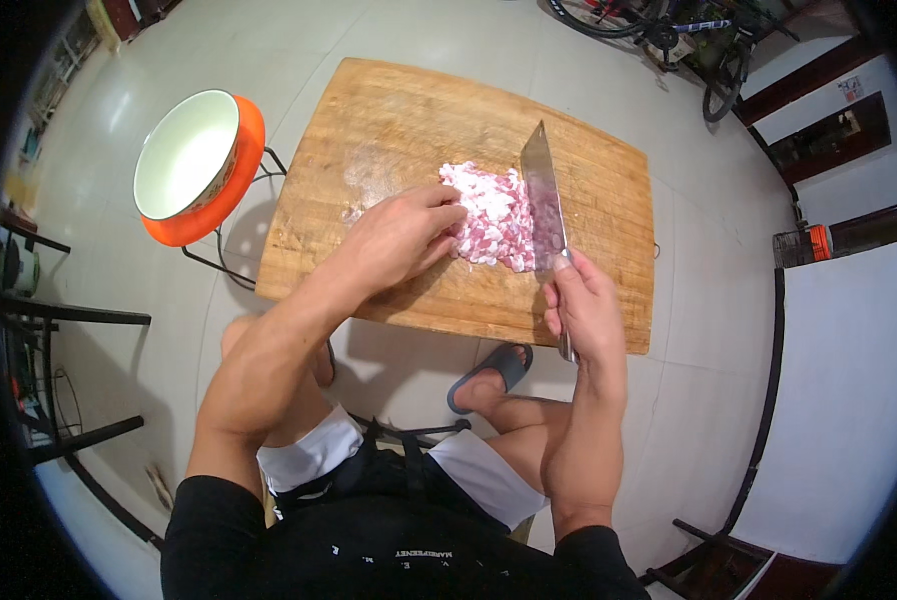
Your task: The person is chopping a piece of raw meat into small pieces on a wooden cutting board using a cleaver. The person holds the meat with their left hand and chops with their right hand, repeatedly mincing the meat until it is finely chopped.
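A heap of chopped pink and white meat (494, 218) lies on a thick wooden cutting board (409, 110). My left hand (409, 232) presses against the heap's left edge, its fingers curled in on the meat. At the heap's right side, a broad-bladed cleaver (543, 190) stands with its blade pointing away from me. My right hand (584, 302) is closed round the cleaver's handle, thumb near the base of the blade. The blade touches or lies very near the meat; its cutting edge cannot be made out clearly.
To the left of the board, a white bowl (187, 155) sits in an orange basin (234, 190) on a black metal-legged stool (219, 265). My slippered foot (489, 385) is below the board. A bicycle (669, 35) stands at the far right, and a white-topped table (839, 400) is on the right.
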The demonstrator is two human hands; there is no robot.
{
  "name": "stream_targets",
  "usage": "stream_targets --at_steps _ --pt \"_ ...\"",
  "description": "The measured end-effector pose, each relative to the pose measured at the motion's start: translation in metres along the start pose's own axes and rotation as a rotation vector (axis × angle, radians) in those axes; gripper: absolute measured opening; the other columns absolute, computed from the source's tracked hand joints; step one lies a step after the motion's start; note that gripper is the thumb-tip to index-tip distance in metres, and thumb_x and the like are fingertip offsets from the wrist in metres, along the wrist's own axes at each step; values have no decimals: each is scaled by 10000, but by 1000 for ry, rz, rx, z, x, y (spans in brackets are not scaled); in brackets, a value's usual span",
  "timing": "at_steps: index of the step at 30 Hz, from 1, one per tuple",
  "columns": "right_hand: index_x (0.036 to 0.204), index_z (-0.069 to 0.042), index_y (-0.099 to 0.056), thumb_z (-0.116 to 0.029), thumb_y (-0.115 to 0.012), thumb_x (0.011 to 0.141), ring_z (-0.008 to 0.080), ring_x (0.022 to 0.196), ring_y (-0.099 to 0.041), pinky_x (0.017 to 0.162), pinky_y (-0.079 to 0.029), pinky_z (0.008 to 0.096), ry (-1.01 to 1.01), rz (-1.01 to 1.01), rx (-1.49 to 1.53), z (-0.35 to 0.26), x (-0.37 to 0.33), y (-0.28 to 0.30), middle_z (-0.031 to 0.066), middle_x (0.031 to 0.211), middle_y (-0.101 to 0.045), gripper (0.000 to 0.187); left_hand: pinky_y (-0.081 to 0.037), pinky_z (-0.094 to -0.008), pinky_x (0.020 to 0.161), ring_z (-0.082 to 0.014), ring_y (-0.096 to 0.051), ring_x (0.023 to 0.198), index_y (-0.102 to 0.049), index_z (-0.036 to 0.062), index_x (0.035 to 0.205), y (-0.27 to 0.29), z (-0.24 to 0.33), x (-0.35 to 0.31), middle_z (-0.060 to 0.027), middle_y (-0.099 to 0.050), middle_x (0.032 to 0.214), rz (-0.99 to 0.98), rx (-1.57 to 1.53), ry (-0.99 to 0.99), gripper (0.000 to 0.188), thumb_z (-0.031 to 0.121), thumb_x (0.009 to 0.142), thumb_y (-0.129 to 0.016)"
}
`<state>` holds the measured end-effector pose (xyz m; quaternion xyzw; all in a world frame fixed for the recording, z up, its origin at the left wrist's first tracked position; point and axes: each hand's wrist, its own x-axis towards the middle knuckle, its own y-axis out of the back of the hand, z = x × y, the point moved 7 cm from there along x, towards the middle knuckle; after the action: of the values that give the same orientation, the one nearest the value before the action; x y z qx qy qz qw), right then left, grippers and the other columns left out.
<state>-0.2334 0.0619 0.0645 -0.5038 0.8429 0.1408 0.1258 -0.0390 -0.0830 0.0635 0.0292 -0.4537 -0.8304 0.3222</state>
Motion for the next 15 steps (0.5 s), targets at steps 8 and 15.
stream_targets --at_steps 8,15 --pt "1133 -36 -650 -267 -535 1157 86 483 -485 442 -393 252 -10 69 -39 3 -3 8 -1 741 -556 259 -577 -469 1005 -394 -676 1214 -713 52 1240 -1 3 0 -159 -670 1384 -18 20 1 306 142 951 -756" --pt "1187 -43 -637 -278 -528 1161 82 478 -480 444 -402 249 133 28 147 -17 -20 4 -7 729 -557 260 -573 -472 1015 -394 -671 1229 -715 56 1251 -1 0 -2 -162 -664 1402 -23 20 14 308 152 960 -751"
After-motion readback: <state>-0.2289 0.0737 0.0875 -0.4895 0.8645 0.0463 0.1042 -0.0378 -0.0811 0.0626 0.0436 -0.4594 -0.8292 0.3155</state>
